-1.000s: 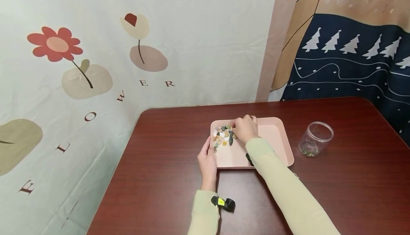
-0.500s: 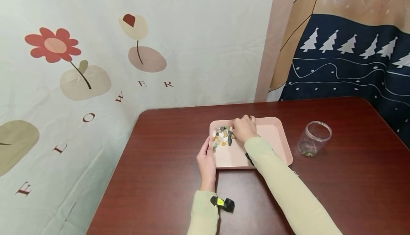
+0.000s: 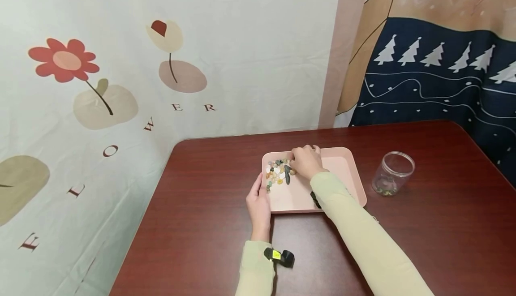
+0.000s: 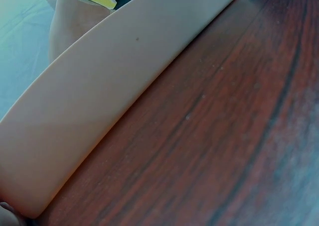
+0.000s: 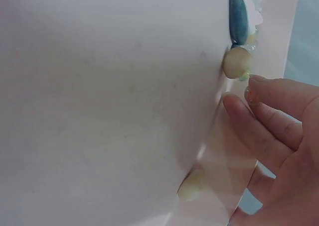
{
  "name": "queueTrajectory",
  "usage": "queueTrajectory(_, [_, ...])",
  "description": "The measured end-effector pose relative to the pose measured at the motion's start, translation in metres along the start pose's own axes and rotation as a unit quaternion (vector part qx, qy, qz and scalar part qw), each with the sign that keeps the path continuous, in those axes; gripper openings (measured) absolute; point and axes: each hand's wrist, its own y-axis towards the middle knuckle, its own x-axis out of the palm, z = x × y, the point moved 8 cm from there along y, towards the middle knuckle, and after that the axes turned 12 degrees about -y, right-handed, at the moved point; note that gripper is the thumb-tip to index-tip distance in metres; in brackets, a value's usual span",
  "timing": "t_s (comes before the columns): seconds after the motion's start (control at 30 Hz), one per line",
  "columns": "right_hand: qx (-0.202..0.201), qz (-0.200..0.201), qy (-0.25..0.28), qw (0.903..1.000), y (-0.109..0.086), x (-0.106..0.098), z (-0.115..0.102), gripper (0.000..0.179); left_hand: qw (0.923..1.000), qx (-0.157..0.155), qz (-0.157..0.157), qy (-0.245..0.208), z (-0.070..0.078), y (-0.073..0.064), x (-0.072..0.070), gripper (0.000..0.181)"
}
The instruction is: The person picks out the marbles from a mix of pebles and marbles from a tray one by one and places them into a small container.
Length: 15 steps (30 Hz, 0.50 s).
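Right hand point(image 3: 307, 162) and left hand point(image 3: 259, 204) meet at a pink tray point(image 3: 296, 199) on a reddish-brown tabletop point(image 3: 201, 193). Over the far side of the tray, the right hand pinches a small translucent stone point(image 5: 250, 95), with a reddish glint, between thumb and finger. The left hand touches the tray's left wall; whether it grips that wall or merely rests against it, we cannot tell.

Most of the stones in view, the mixed stones point(image 3: 277, 170), lie scattered in the tray's far left part, in white, amber, green and grey. Close to the right fingertips, we see a rounded cream stone point(image 5: 237, 63), with a long dark stone point(image 5: 239, 17) just beside it. Another, a pale stone point(image 5: 192, 184), lies by the far wall, apart from that pair.

To the right of the tray, near but not touching it, stands a clear jar point(image 3: 393, 173), upright and open-topped (we spot a few greenish pieces point(image 3: 386, 192) at its bottom). Pale green sleeves point(image 3: 363, 238) cover both arms. Behind the tabletop, we note a white cloth point(image 3: 258, 63) printed with flowers and a navy cloth point(image 3: 423, 108) with white trees.
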Motion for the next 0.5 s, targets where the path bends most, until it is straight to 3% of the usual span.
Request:
queueTrajectory(0.23, [-0.02, 0.018, 0.065, 0.9975, -0.002, -0.008, 0.004, 0.011, 1.0, 0.003, -0.001, -0.004, -0.001, 0.001, 0.001, 0.033])
queueTrajectory(0.5, [-0.02, 0.04, 0.095, 0.9945, -0.005, -0.023, 0.01, 0.011, 1.0, 0.003, 0.002, -0.008, -0.001, 0.001, 0.001, 0.034])
